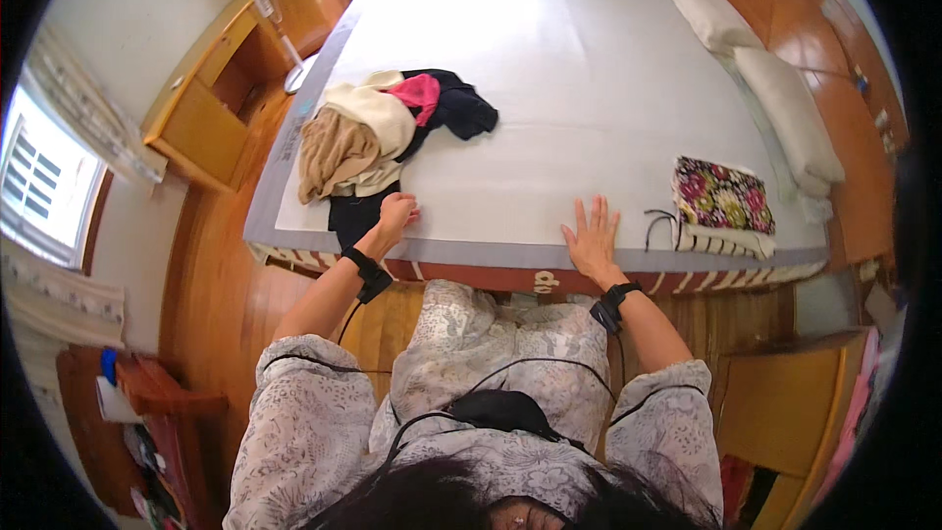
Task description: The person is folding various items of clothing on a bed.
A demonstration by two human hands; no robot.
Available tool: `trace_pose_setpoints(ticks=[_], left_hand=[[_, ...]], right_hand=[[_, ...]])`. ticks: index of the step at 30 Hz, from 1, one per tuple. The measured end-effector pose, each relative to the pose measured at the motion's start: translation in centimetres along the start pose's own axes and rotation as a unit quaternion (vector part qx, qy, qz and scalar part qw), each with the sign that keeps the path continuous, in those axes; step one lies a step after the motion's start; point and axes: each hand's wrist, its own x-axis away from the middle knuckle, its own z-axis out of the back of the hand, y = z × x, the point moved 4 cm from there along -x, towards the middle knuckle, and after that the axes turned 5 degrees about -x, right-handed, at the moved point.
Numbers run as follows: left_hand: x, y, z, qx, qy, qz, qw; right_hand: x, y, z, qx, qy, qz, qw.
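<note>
My left hand is at the near edge of the bed, its fingers curled in, with nothing showing between them. Beside and partly under it lies a black garment, at the near end of a loose heap of clothes. That heap also holds a tan garment, a cream knit garment, a pink cloth and a dark navy garment. Further right, my right hand rests flat on the mattress, fingers spread. Past it sits a folded flower-patterned cloth on top of a folded striped cream cloth.
Two pillows lie along the wooden headboard at the right. A white standing fan and a wooden desk stand beyond the bed's left side. Behind me at the right is a wooden cabinet.
</note>
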Motion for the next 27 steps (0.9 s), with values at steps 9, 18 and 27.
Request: trace_pose_setpoints(ticks=[9,18,27], left_hand=[[1.7,6.6,4.1,-0.228,0.236,-0.345,0.879],[-4.6,6.1,9.8,-0.242,0.330,-0.200,0.890],[5.2,8.2,9.6,-0.197,0.010,-0.183,0.963]], right_hand=[[-1.4,-0.3,-0.6,0.040,-0.131,-0.037,0.990],[-2.2,-0.6,-0.1,0.045,-0.209,-0.068,0.975],[-2.6,0.0,0.0,0.035,-0.272,-0.104,0.956]])
